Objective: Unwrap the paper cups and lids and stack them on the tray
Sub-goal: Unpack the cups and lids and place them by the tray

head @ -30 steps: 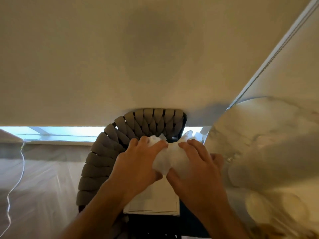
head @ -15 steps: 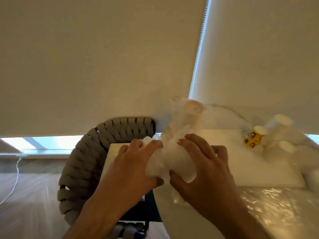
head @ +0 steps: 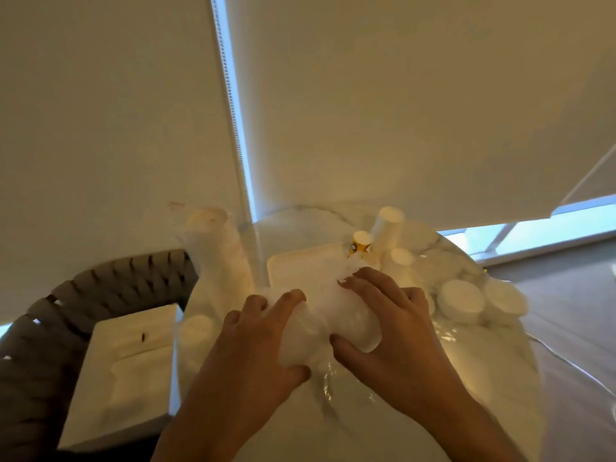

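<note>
Both my hands grip a white bundle in crinkly clear plastic wrap [head: 328, 323] over the marble table [head: 433, 411]. My left hand [head: 253, 345] holds its left end, and my right hand [head: 393, 328] curls round its right end. A white tray [head: 300, 265] lies just beyond the bundle. Upside-down white paper cups [head: 388, 228] and one yellow printed cup [head: 360, 243] stand behind the tray. White lids [head: 461, 300] are stacked to the right. A tall wrapped sleeve of cups [head: 216, 258] stands at the left.
A woven grey chair [head: 100, 288] at the left carries a white box [head: 126, 368]. Roller blinds [head: 400, 95] hang right behind the table. Loose clear plastic [head: 450, 331] lies on the table near the lids. A thin white cable [head: 566, 365] runs off the table's right side.
The view has swung right from the chair to the table, so the tray, cups and lids are now in front. Both hands kept hold of the wrapped bundle and carried it over the table.
</note>
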Motion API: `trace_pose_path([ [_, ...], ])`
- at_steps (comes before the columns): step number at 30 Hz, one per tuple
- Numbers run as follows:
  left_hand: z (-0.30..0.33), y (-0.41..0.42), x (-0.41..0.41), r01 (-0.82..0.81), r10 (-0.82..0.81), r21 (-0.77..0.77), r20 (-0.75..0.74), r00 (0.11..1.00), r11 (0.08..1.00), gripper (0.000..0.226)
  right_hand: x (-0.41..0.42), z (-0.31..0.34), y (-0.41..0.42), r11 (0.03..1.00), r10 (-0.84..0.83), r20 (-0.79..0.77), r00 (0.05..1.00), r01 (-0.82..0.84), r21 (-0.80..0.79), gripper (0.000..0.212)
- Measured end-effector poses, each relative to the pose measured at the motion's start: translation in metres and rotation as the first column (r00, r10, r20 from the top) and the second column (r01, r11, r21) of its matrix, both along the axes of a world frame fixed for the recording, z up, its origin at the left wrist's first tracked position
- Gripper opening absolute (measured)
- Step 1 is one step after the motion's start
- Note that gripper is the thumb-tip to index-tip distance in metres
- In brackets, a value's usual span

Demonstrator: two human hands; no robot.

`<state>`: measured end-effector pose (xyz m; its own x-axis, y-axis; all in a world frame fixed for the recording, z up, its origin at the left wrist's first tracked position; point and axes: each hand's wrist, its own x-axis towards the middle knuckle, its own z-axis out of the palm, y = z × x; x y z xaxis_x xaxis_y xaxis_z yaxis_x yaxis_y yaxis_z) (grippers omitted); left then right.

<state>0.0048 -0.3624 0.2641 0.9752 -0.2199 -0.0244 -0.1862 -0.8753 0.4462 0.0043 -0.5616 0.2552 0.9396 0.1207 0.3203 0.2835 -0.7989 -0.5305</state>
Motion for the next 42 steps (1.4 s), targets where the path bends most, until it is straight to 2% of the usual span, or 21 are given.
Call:
trace_pose_path([
  [13,-0.001,-0.109,0.069,0.139,-0.141,-0.037,-0.066,0.988,0.99,0.084,0.034,-0.014,-0.113,0.959,-0.277,-0.074,0.958,0.281,0.05,0.065],
  [22,-0.022,-0.226,0.16,0.105,-0.117,-0.096,-0.129,0.985,0.99,0.081,0.103,-0.048,-0.244,0.946,-0.315,-0.117,0.942,0.321,0.04,0.065],
  [26,-0.044,-0.292,0.208,0.077,-0.09,-0.083,-0.169,0.981,0.994,0.08,0.145,-0.073,-0.296,0.95,-0.298,-0.173,0.939,0.308,0.038,0.063],
  [31,-0.079,-0.357,0.262,0.055,-0.052,0.008,-0.202,0.978,0.998,0.08,0.188,-0.106,-0.346,0.967,-0.247,-0.304,0.92,0.252,-0.024,0.07],
  [36,-0.124,-0.387,0.294,0.009,0.003,0.042,-0.292,0.956,0.999,0.084,0.223,-0.14,-0.375,0.983,-0.181,-0.399,0.899,0.16,-0.086,0.081],
  [42,-0.157,-0.396,0.309,-0.007,0.039,0.072,-0.453,0.89,0.997,0.091,0.236,-0.16,-0.385,0.998,-0.067,-0.488,0.87,0.051,-0.047,0.075],
])
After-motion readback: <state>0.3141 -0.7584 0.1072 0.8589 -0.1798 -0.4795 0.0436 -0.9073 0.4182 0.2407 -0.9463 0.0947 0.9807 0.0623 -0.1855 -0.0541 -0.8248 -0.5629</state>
